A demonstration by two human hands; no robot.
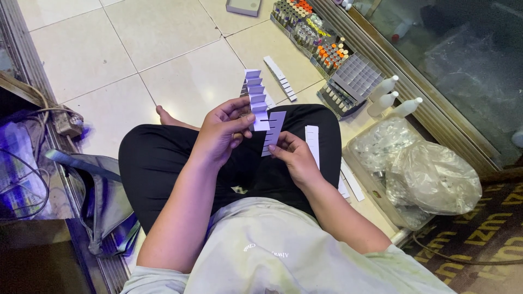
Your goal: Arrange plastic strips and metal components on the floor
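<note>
A person is sitting cross-legged on a tiled floor [163, 49], black trousers filling the lap, and both hands are working over the knees. The left hand [222, 133] is holding up a white slotted card strip [256, 100] with several short cross pieces already slotted into it like a little ladder; its grip is pinching the lower end of that assembly, thumb on top and fingers curled beneath. The right hand [297, 157] is pinching a second slotted strip [273, 132] by its lower end, tilted and meeting the first strip just beside the left thumb — the two pieces are touching there.

Another loose white strip [311, 142] is lying on the right knee, and more strips [351, 185] are lying on the floor beside the leg. Further out on the tiles a long notched strip [280, 77] is lying alone. Along the wall a row of trays [318, 46] is holding small vials with orange and dark caps, next to a finished grid divider [359, 75] sitting in a box. Three white squeeze bottles [392, 98] are lying near it (caps pointing away). A clear bin [376, 190] is holding plastic bags [430, 174] of small clear items. A grey bag [103, 201] is resting on the left.
</note>
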